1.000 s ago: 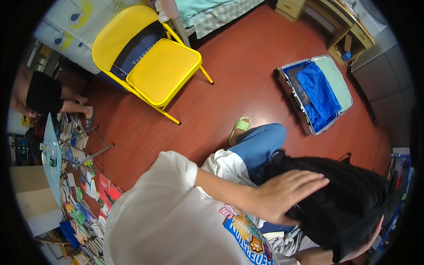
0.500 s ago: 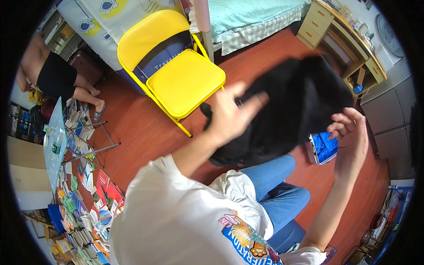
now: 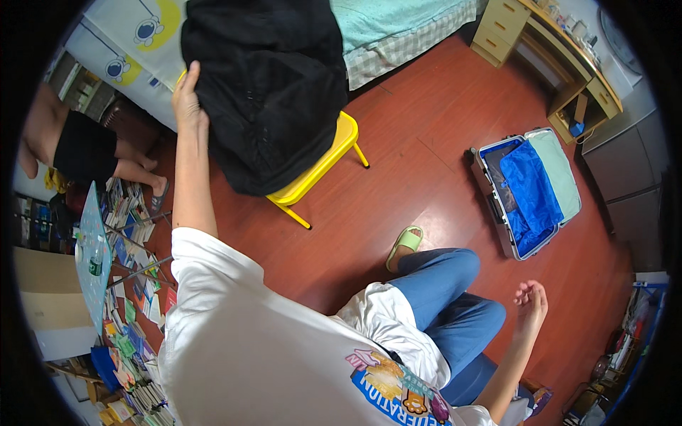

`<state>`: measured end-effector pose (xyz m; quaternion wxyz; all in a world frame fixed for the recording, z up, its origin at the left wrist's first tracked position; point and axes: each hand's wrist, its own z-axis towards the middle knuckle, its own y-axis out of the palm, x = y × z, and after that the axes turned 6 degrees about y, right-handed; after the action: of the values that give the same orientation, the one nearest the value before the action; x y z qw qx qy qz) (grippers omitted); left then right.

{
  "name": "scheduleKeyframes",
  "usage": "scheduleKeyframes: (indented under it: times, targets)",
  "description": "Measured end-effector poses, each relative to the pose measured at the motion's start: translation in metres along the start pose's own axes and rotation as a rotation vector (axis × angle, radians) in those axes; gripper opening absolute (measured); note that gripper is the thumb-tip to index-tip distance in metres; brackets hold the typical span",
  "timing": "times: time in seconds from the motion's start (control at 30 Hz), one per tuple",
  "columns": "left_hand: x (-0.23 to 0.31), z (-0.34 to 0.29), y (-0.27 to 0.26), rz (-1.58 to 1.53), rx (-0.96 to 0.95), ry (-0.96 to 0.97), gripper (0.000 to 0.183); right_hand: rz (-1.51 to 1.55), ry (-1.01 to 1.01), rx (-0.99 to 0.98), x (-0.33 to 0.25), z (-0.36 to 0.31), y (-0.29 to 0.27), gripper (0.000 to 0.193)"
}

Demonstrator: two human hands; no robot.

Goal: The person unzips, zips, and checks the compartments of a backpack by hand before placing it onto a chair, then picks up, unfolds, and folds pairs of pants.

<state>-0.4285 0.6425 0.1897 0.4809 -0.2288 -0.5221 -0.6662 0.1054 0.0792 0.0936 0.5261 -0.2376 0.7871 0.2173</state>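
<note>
Black garment (image 3: 273,85) drapes yellow chair (image 3: 321,167) on red floor (image 3: 426,149).

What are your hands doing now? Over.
Left hand grips black garment over yellow chair. Right hand open, empty. Nothing blocking.

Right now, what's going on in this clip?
The person's left hand grips a black garment, holding it up over a yellow folding chair. The right hand hangs open and empty beside the knee. An open suitcase with blue lining lies on the red floor. Another person sits at the left.
</note>
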Motion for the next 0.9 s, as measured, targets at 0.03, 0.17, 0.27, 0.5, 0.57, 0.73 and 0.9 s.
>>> scheduleKeyframes:
  times: [0.03,0.17,0.27,0.5,0.57,0.73,0.9]
  targets:
    - [0.0,0.009,-0.013,0.02,0.036,0.009,0.031,0.005,0.001,-0.003,0.009,0.0,-0.007,0.02]
    - [-0.061,0.051,-0.118,0.438,0.16,-0.05,0.04,0.007,0.133,0.012,0.041,-0.009,-0.019,0.021]
    - [-0.1,0.05,-0.159,0.744,0.384,-0.291,0.056,0.028,0.2,0.017,0.07,-0.011,-0.02,0.02]
    - [-0.144,0.004,-0.125,1.113,0.296,-0.141,0.086,0.054,0.3,0.063,0.104,-0.03,-0.044,0.023]
    - [-0.148,0.005,-0.13,1.103,0.128,-0.025,0.073,0.083,0.291,0.031,0.122,-0.036,-0.069,0.025]
    - [-0.185,-0.019,-0.136,0.641,0.047,-0.553,0.048,0.07,0.38,0.269,0.13,-0.075,-0.06,0.022]
    - [-0.249,-0.138,-0.078,1.01,-0.294,-0.168,0.025,0.083,0.412,0.606,0.173,-0.17,-0.107,0.018]
